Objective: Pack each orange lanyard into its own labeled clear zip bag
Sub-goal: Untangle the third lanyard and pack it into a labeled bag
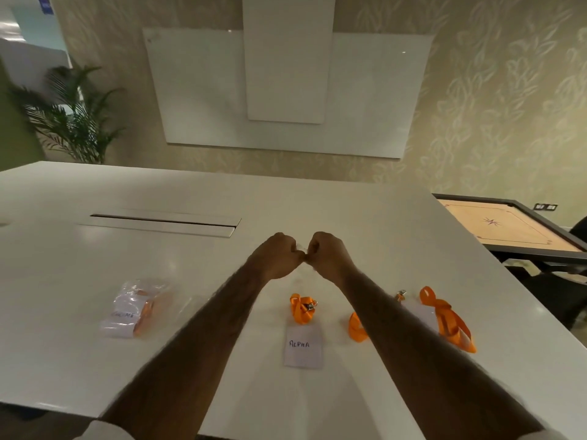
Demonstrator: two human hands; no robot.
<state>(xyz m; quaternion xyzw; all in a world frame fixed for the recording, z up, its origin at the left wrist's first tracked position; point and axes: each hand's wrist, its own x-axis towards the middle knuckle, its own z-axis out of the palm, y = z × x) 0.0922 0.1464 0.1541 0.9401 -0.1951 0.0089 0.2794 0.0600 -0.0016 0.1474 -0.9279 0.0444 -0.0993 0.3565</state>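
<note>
My left hand [279, 255] and my right hand [328, 254] meet knuckle to knuckle above the white table [317, 204], fingers curled and pinching the top edge of a faint clear zip bag [298, 281]. Below them lies a bunched orange lanyard [301, 308] with a metal clip, then a white label reading ALPHA [302, 346]; whether both are inside that bag I cannot tell. At the left sits a pile of packed clear bags [136, 309] with labels and orange lanyards. To the right lie loose orange lanyards [444, 315], partly hidden by my right forearm.
A long cable hatch [158, 222] is set into the table beyond my hands. A carrom board [508, 227] on a dark stand is off the table's right edge. A whiteboard hangs on the far wall, and a potted plant stands at the far left.
</note>
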